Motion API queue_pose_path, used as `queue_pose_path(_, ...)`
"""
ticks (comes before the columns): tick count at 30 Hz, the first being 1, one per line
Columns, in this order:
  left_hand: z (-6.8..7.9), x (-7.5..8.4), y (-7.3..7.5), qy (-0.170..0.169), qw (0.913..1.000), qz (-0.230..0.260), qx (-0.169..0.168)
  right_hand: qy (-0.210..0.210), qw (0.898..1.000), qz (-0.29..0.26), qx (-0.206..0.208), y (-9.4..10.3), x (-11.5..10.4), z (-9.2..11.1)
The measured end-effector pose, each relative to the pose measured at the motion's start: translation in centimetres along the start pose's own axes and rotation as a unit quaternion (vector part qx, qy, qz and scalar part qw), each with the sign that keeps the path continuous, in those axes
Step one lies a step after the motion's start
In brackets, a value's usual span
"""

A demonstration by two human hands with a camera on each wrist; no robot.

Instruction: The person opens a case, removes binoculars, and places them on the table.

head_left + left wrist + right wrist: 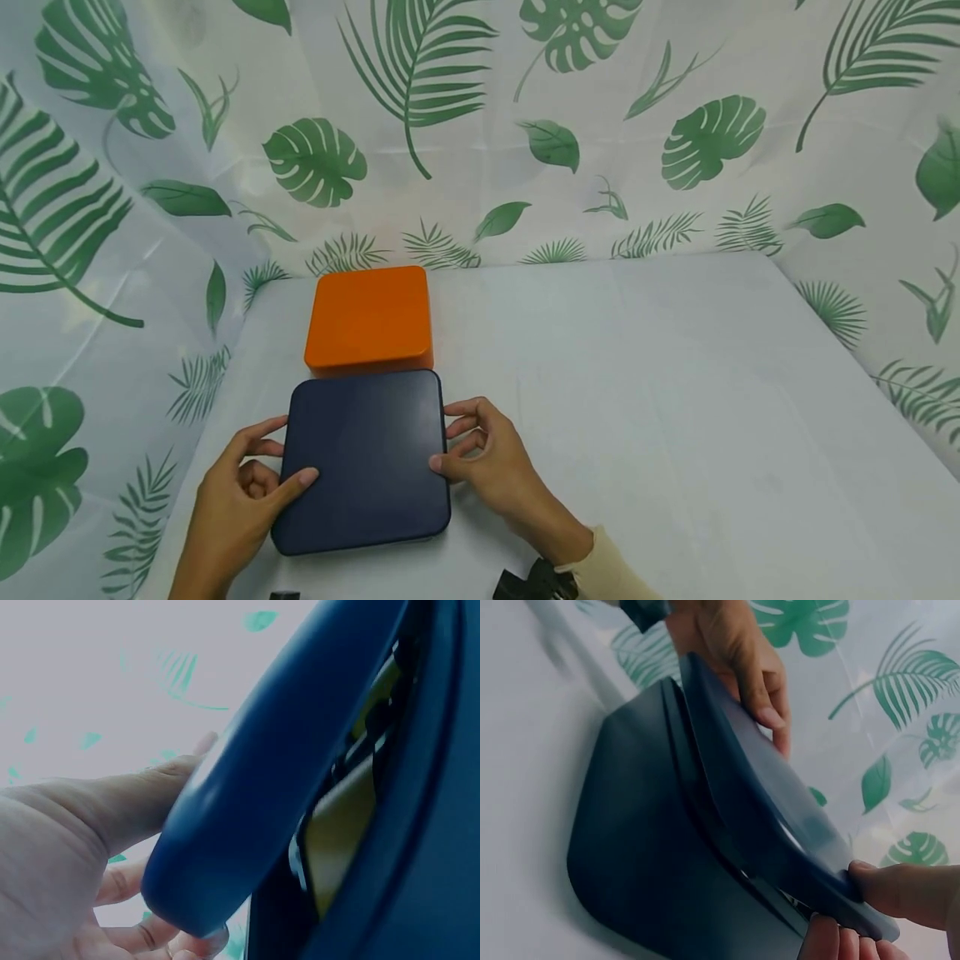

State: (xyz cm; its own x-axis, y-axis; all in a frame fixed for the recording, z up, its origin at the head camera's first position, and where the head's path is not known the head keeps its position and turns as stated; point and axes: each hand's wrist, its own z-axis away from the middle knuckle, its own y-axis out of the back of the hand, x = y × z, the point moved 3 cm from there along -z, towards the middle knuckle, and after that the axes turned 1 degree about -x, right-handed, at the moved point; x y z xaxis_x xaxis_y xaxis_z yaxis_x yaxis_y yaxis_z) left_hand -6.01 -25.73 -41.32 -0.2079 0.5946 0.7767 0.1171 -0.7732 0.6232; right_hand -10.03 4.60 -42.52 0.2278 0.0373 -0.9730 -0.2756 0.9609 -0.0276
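A dark blue rounded lid [367,458] sits tilted on a matching blue box [637,817], with a gap between the two along one side. My left hand [232,500] grips the lid's left edge, thumb on top and fingers at the side. On the opposite edge, my right hand [491,458] pinches the lid, its thumb on the rim and fingertips underneath. Through the gap, the left wrist view shows something yellow and black [337,832] inside the box; its kind cannot be made out.
Directly behind the blue box stands an orange box [371,317], its top in place. Both rest on a white table [637,417]. Leaf-patterned cloth [600,150] walls the table at the back and both sides. A black object [536,581] is by my right wrist.
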Motion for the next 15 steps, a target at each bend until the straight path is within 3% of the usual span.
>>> queue_pose_path(15, 0.9, 4.2, -2.5, -0.070, 0.9973, -0.022, 0.008, 0.009, 0.999, 0.014, 0.034, 3.9, -0.6, 1.8)
